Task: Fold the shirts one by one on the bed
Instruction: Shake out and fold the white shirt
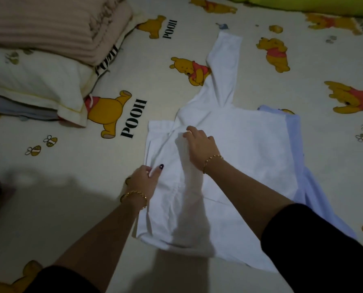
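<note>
Currently: white shirt (239, 149) lies flat mid-bed, one sleeve stretched toward the far side, the other folded across the body. Right hand (199, 144) grips that folded sleeve near the collar. Left hand (144, 178) pinches the shirt's left edge, thumb on top. Pale blue shirt (292, 134) underneath, showing along the right edge. Pillow (34, 81) well left; printed sheet (87, 166) bare between.

Your bed (261, 92) wears a cream Pooh-print sheet, pillow (34, 81) top left under a folded pink blanket (49, 24), green cushion (313, 3) top right.
</note>
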